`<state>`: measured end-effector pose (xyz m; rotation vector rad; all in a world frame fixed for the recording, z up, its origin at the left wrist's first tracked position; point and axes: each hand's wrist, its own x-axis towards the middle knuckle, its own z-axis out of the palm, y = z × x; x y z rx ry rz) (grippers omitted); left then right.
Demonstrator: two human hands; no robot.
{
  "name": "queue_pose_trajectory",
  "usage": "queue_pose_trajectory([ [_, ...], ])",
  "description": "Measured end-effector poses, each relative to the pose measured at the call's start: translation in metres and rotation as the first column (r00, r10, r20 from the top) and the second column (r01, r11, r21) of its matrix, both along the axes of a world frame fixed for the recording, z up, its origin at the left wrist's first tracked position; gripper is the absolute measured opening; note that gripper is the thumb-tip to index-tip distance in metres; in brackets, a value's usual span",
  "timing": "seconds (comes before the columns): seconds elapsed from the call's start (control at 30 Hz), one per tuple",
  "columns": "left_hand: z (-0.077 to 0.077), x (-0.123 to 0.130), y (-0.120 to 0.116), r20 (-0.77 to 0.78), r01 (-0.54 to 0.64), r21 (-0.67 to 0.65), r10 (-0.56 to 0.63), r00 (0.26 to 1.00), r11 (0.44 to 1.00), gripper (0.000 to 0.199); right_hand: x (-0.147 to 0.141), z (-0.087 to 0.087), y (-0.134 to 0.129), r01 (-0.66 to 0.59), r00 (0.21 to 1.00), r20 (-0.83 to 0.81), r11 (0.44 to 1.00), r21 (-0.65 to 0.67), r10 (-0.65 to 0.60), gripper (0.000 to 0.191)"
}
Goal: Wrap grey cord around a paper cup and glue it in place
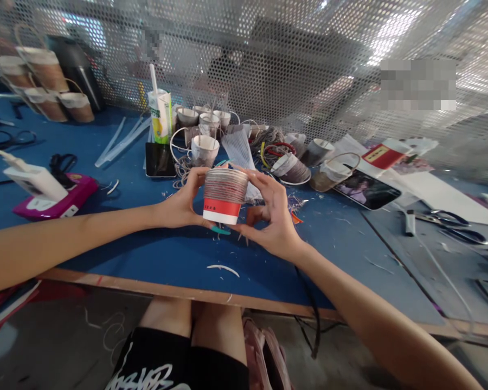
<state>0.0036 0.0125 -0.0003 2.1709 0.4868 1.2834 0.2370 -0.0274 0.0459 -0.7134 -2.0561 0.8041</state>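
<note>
Between my two hands is a red and white paper cup [223,208], its upper part wound with rows of grey cord. It is held above the blue tabletop [179,254]. My left hand [184,203] grips the cup from the left, thumb low and fingers near the top. From the right, my right hand [270,211] closes on it, with fingers along the upper edge and thumb near the base. A bit of teal [220,230] shows beneath the cup; what it belongs to is hidden. Behind stand several cord-wrapped cups [205,150] and a tangle of grey cord [270,142].
At left are a purple power strip [83,190] with a white charger [36,181], a black phone [160,160] and a drink carton [159,116]. To the right lie a lit phone [368,188] and scissors [451,225]. A perforated metal screen [268,65] rises behind.
</note>
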Motion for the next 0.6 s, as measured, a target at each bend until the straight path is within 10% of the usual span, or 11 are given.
queue_pose_trajectory([
  [0.3, 0.008, 0.002, -0.01, -0.015, -0.33, 0.21, 0.34, 0.94, 0.92, 0.085, -0.002, -0.001, 0.0, 0.141, 0.974, 0.16, 0.983, 0.117, -0.158, 0.071],
  [0.6, -0.009, -0.001, 0.012, 0.355, -0.589, -0.001, 0.551, 0.755, 0.808, 0.087, 0.003, 0.007, 0.003, 0.489, 0.791, 0.286, 0.84, 0.236, -0.541, 0.022],
])
